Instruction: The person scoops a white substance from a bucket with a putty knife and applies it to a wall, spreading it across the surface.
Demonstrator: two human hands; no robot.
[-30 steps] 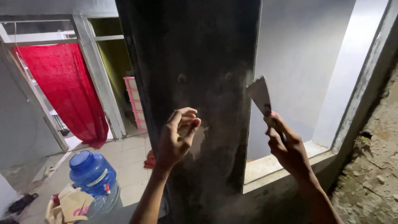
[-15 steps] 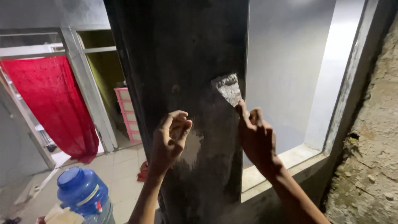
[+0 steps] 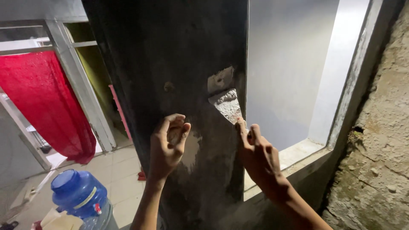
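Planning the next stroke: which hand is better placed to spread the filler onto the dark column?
Right. The right hand holds the putty knife, blade with grey filler against the dark column. The left hand is cupped, holding no tool.

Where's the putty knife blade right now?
The putty knife, loaded with grey filler, presses against the dark column near its right edge, just above the right hand and below a pale patch.

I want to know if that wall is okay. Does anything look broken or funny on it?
Yes. The dark pillar has a small round hole and pale patches of filler by its right edge. The right hand presses a putty knife loaded with grey filler there. The rough wall at far right looks crumbly and unfinished.
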